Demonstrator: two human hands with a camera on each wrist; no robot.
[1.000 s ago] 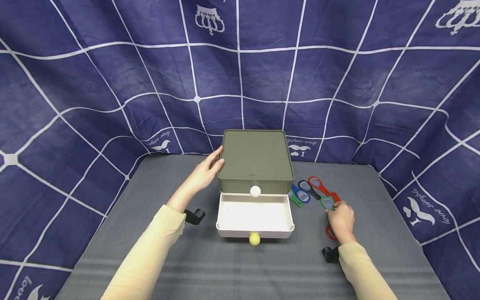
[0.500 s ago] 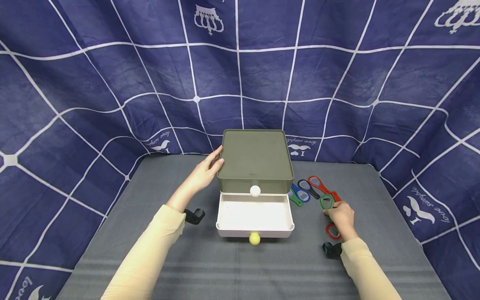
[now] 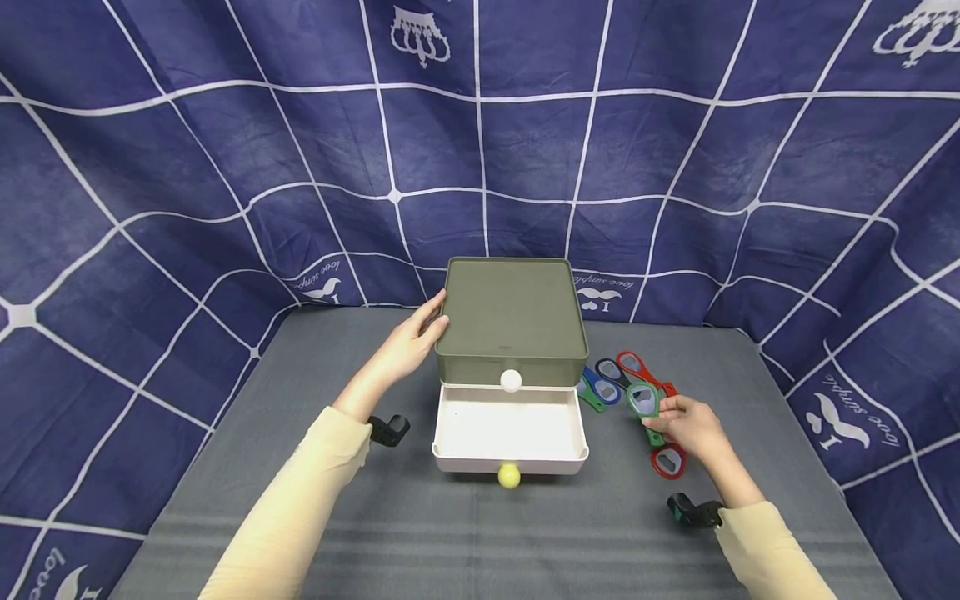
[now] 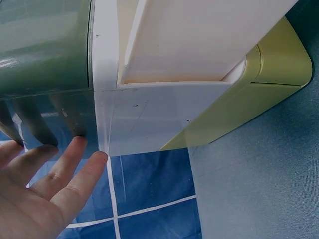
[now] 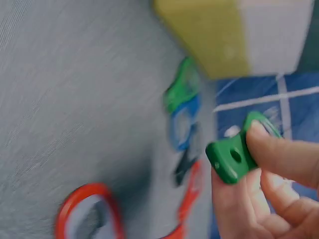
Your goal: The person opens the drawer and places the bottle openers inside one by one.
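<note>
In the head view my right hand [image 3: 688, 423] pinches a green magnifying glass [image 3: 642, 402], raised off the table. The right wrist view shows its green handle [image 5: 233, 154] between thumb and fingers. My left hand [image 3: 405, 343] rests its extended fingers against the left side of a two-tier drawer box [image 3: 513, 308] with an olive top. The box's lower white drawer [image 3: 508, 425], with a yellow knob [image 3: 509, 476], is pulled out, and nothing lies in its visible part. In the left wrist view the left fingertips [image 4: 79, 142] touch the box's side.
Right of the box lie a blue magnifying glass [image 3: 603, 390], a black one [image 3: 611, 371] and another green one [image 3: 591, 397], partly hidden by the box. Red magnifying glasses [image 3: 633, 364] lie farther right, one with its lens [image 3: 668, 460] toward the front. A blue curtain [image 3: 525, 150] encloses the table.
My right hand has lifted the green magnifying glass from among the others and moved it slightly left, uncovering more of the red one below. The left hand and box have stayed put.
</note>
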